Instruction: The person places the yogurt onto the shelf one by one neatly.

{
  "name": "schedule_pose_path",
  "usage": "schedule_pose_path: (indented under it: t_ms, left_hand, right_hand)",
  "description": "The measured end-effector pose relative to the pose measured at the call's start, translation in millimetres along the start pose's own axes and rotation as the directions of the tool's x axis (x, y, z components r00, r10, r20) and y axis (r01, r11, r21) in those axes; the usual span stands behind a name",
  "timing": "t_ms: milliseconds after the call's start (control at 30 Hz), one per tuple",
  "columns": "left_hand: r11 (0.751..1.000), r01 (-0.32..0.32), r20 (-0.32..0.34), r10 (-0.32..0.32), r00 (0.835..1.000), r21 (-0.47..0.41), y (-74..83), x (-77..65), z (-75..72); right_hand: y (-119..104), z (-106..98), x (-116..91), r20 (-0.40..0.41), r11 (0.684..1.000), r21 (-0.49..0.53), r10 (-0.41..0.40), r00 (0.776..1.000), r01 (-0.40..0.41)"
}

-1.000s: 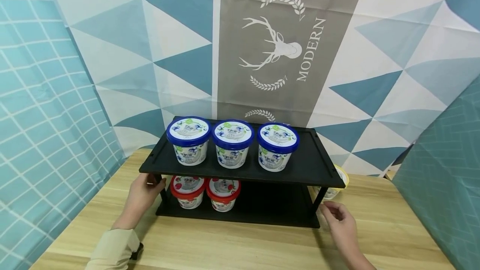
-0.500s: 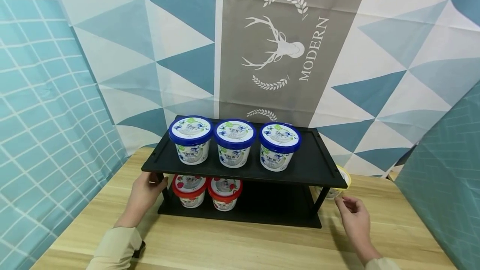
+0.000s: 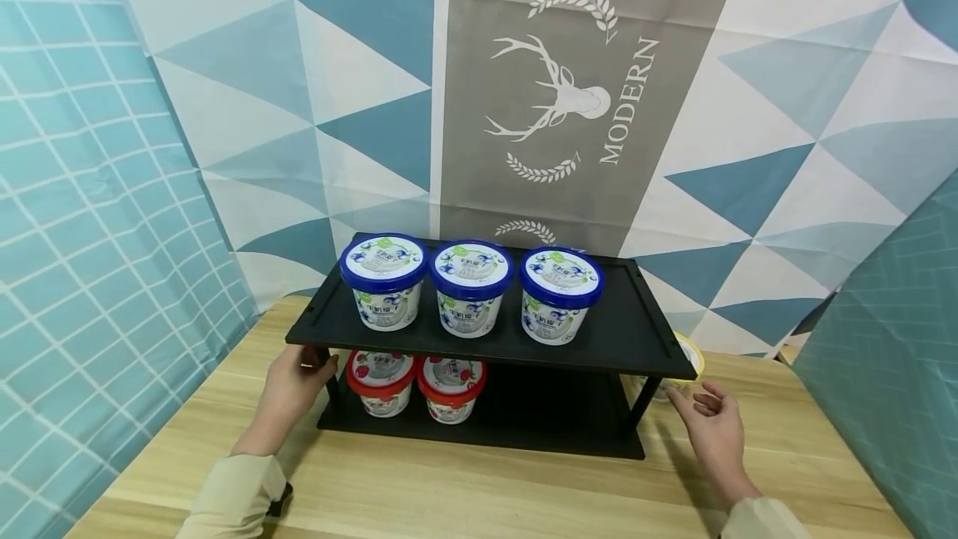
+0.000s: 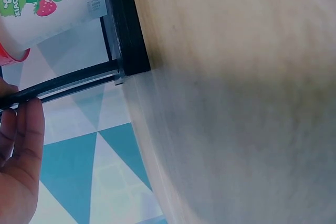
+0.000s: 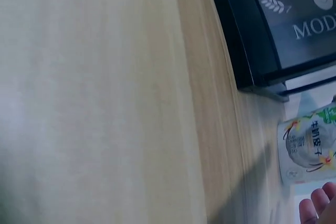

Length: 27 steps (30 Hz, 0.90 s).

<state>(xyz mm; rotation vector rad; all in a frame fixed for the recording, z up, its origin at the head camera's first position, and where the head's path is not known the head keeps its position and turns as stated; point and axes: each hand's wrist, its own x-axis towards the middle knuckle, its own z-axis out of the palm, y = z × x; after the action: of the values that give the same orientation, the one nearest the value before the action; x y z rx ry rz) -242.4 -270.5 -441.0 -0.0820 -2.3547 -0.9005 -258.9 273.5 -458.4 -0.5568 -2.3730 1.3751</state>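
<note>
A two-tier black rack (image 3: 624, 306) stands on the wooden table. My left hand (image 3: 288, 389) grips its left front post; the left wrist view shows the thumb on one side of the dark post (image 4: 73, 77) and the fingers on the other. To the right of the rack, my right hand (image 3: 711, 427) has its fingers loosely bent and holds nothing. Just beyond those fingers (image 5: 320, 203) stands a white tub with a yellow lid (image 3: 690, 353), partly hidden by the rack. Its printed side (image 5: 307, 145) shows in the right wrist view.
Three blue-lidded tubs, the middle one (image 3: 470, 306) among them, line the top shelf. Two red-lidded tubs (image 3: 451, 389) with strawberry prints sit at the left of the lower shelf (image 3: 546, 414). Patterned cloth (image 3: 374, 65) hangs behind the table (image 3: 419, 489).
My right hand has moved away from the rack's right front post, rightward to beside the yellow-lidded tub. The left hand keeps its grip on the left post. The head view has shifted slightly.
</note>
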Motion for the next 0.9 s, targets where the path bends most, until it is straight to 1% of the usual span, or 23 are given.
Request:
schedule_pose_path:
  t_ms: [133, 200, 400, 467, 533, 667, 900]
  left_hand:
    - [1.0, 0.003, -0.006, -0.003, 1.0, -0.007, -0.9, -0.7, 0.0]
    - [1.0, 0.008, -0.004, -0.008, 1.0, -0.009, -1.2, -1.4, 0.0]
    - [1.0, 0.013, 0.002, -0.013, 1.0, -0.002, -1.1, -1.9, -0.3]
    - [1.0, 0.011, 0.003, -0.011, 1.0, -0.003, -0.8, -1.7, 0.1]
    - [1.0, 0.009, 0.009, -0.009, 1.0, -0.003, -0.5, -1.5, 0.8]
    - [1.0, 0.008, 0.015, -0.007, 1.0, -0.015, -0.3, -1.3, 1.5]
    - [1.0, 0.015, 0.008, -0.015, 1.0, -0.008, 0.4, -1.1, -0.2]
  right_hand:
    - [-5, -4, 3, 0.101, 0.999, 0.023, 0.027, 0.995, -0.03]
    - [-4, -4, 6, 0.145, 0.999, 0.014, 0.033, 0.989, -0.035]
    - [-4, -3, 18, 0.274, 1.0, -0.015, 0.006, 0.962, -0.002]
    - [-4, -1, 22, 0.306, 1.0, -0.006, -0.017, 0.952, 0.02]
    - [-4, 0, 25, 0.317, 0.999, 0.007, -0.043, 0.947, 0.042]
    - [-2, 2, 31, 0.312, 0.996, 0.015, -0.084, 0.946, 0.084]
    - [0, 4, 41, 0.321, 0.998, 0.002, -0.062, 0.945, 0.065]
